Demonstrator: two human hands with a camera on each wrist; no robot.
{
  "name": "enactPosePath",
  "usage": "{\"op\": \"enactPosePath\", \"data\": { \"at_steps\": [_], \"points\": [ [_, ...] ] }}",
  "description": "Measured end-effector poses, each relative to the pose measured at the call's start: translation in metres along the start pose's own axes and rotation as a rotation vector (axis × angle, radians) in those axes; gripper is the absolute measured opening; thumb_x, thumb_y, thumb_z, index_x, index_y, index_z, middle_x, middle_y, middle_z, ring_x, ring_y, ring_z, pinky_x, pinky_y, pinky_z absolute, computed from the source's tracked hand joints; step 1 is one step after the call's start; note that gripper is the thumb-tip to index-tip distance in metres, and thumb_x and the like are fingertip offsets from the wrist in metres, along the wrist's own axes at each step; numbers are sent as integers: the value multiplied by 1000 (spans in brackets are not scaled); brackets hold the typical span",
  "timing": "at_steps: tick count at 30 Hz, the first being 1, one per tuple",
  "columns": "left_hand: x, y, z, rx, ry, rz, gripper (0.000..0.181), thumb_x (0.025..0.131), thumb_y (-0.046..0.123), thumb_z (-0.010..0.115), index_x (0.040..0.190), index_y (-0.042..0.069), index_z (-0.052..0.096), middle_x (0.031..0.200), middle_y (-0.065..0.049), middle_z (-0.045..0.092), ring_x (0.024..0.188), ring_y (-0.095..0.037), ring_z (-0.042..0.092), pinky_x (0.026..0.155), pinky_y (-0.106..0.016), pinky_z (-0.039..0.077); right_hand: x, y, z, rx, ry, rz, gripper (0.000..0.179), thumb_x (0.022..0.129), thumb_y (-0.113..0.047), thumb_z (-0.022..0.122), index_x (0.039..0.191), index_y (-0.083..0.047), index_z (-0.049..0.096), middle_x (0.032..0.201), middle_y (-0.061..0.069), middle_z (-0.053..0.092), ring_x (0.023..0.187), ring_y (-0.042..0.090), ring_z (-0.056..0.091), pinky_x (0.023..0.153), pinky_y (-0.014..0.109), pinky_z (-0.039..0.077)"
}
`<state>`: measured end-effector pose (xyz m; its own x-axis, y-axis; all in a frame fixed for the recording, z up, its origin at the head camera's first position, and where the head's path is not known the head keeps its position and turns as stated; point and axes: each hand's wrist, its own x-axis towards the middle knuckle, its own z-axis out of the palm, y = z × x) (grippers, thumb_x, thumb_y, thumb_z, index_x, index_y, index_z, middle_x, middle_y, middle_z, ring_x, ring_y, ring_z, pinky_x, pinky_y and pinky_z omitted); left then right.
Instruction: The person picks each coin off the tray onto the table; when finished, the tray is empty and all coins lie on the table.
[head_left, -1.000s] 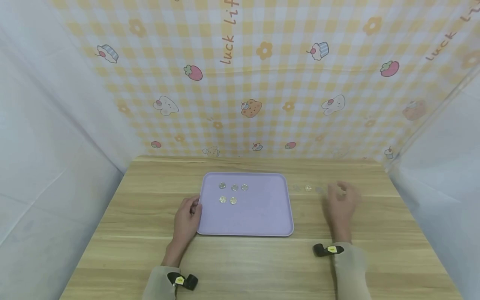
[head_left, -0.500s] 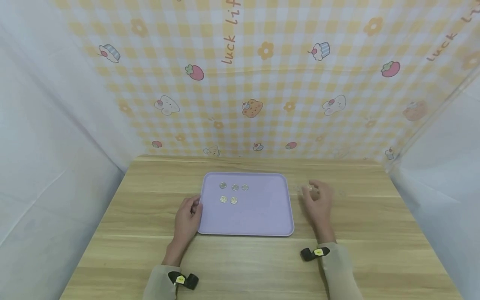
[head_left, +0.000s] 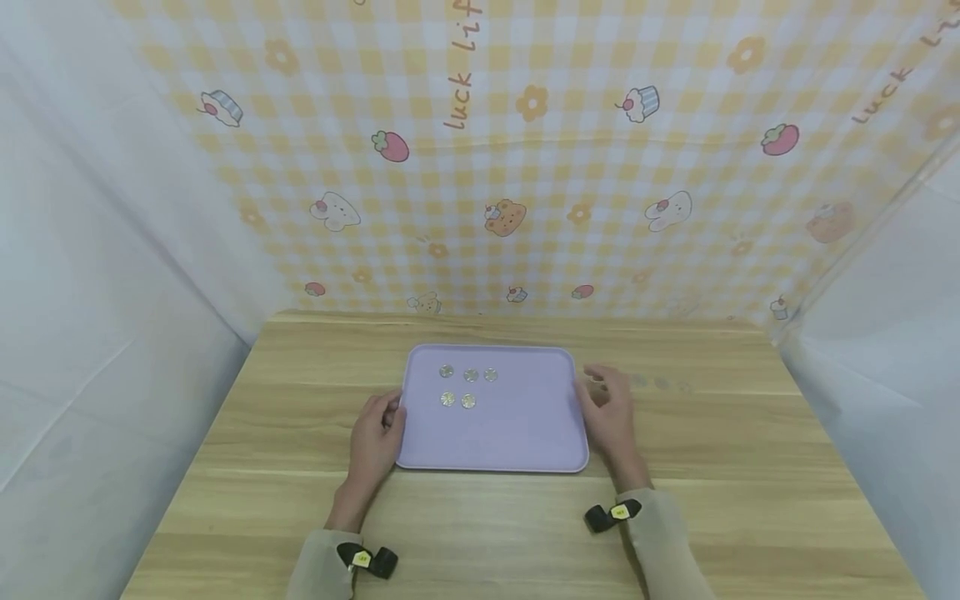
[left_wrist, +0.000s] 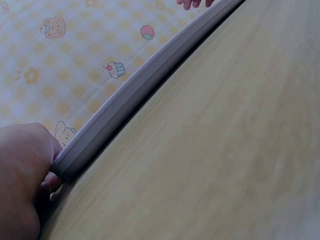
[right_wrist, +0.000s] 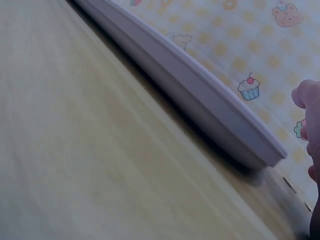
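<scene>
A lilac tray [head_left: 517,433] lies on the wooden table, with several shiny coins [head_left: 468,401] in two rows on its left half. My left hand [head_left: 375,437] grips the tray's left side; in the left wrist view the hand [left_wrist: 25,170] pinches the rim at the near corner. My right hand [head_left: 611,412] hovers by the tray's right edge, thumb and fingers apart. In the right wrist view, the right thumb [right_wrist: 310,102] stands clear of the tray rim [right_wrist: 200,82]. Whether a coin lies hidden beneath the right fingers, I cannot tell.
To the right of my right hand, several faint coins [head_left: 662,383] lie in a line on the table [head_left: 750,450]. A checked yellow cloth [head_left: 540,167] hangs behind the table's back edge. White sheets [head_left: 112,292] close off both sides.
My right hand has moved left along the line of coins to the tray's right edge, uncovering coins on its right. The left hand and tray stay put.
</scene>
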<state>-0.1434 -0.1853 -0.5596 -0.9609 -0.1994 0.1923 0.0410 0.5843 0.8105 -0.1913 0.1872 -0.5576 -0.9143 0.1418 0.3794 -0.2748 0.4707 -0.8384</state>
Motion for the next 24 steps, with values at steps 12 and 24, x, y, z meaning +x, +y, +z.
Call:
{"op": "enactPosePath", "data": {
  "at_steps": [12, 24],
  "points": [
    [0, -1, -1, 3, 7, -1, 32, 97, 11, 61, 127, 2, 64, 101, -7, 63, 83, -15, 57, 70, -23, 51, 2, -4, 21, -38, 57, -295, 35, 79, -6, 78, 110, 5, 68, 110, 20, 68, 107, 36, 55, 97, 35, 39],
    [0, -2, 0, -12, 9, 8, 31, 95, 10, 62, 125, 2, 65, 99, -7, 64, 81, -14, 57, 69, -22, 50, -1, -22, 33, 11, -12, -196, 42, 79, -10, 81, 116, 3, 66, 113, 18, 64, 107, 30, 55, 92, 27, 42]
  ]
}}
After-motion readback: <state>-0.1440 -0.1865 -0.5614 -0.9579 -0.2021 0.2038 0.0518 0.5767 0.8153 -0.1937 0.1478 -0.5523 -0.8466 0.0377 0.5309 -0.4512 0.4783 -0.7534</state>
